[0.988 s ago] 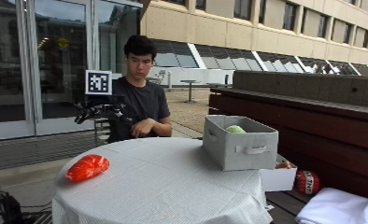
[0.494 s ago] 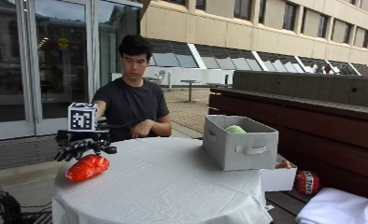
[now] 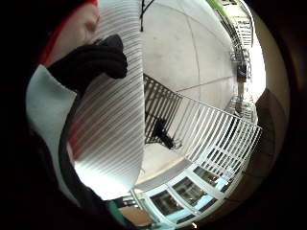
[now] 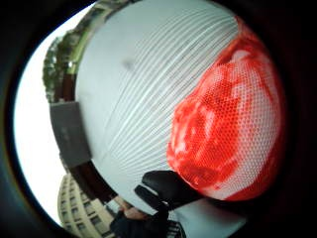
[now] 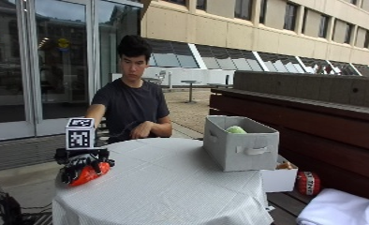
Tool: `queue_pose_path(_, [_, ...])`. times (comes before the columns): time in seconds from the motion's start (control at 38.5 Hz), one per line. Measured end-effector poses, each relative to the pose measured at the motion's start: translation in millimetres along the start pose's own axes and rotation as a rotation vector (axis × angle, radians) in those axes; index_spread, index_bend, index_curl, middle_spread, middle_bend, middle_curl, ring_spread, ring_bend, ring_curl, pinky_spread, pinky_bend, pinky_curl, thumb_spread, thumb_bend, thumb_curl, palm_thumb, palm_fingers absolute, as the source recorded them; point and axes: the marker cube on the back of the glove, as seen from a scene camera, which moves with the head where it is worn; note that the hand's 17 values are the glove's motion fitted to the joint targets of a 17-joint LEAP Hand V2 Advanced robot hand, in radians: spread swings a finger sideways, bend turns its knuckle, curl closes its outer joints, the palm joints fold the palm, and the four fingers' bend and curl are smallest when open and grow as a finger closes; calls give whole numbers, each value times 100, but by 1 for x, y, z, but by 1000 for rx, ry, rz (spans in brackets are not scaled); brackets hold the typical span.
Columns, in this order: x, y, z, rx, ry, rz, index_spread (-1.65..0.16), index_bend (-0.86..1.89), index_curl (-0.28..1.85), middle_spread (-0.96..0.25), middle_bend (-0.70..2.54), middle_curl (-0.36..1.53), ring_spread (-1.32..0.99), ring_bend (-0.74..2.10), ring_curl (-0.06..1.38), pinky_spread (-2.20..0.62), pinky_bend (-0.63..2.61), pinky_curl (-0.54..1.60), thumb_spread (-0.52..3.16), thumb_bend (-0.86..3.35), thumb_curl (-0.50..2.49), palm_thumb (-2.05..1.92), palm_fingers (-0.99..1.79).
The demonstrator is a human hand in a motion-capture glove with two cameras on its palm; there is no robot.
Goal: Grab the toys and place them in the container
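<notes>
Outside view shows the gloved hand curling over the red toy; wrap fingers fully underneath before lifting toward the grey container.

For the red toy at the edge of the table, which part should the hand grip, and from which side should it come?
Grip the red toy across its rounded middle, coming from above. It lies flat on the table near the edge, so its sides are free for fingers while its underside is not. The gloved right hand is already over it, fingers curled down around it. Its netted surface probably gives some purchase.
</notes>
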Motion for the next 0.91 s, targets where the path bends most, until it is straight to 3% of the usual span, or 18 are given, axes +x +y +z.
queue_pose_path(0.23, [4,8,0,149,-15,38,-37,36,25,-16,17,29,-39,79,37,-41,125,32,109,18,35,48,69])
queue_pose_path(0.44, [5,14,-10,218,-67,63,-35,41,31,-32,44,39,-45,99,45,-49,95,26,102,27,43,71,121])
queue_pose_path(0.6, [1,18,-12,181,-65,72,-32,44,36,-34,68,48,-42,106,48,-49,80,25,82,34,51,89,132])
queue_pose_path(0.88, [-15,13,-31,162,-16,84,-21,79,51,-30,89,54,-35,106,48,-51,76,29,108,65,61,109,144])
queue_pose_path(0.91, [-16,14,-34,160,-19,88,-20,88,54,-30,95,56,-38,83,41,-50,84,32,110,66,62,109,132])
